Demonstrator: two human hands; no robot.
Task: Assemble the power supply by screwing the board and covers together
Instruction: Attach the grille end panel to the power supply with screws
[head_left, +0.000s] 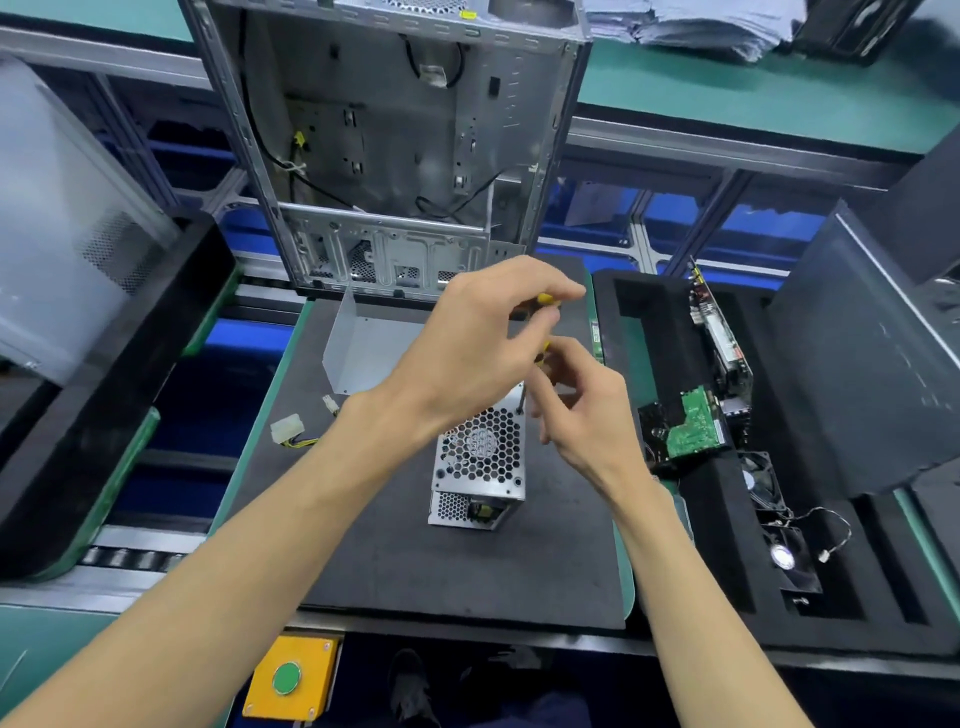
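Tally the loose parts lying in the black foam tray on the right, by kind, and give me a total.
Green circuit boards: 2, one upright at the back, one lower down
Black cooling fans: 2, one nearer the boards, one nearer the front with a wire
Total: 4, all in the foam tray

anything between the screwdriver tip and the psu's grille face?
Nothing visible. The left hand grips the yellow-handled screwdriver; the right hand pinches it lower. Its shaft runs straight down to the top corner of the power supply, with no cable or cover across it.
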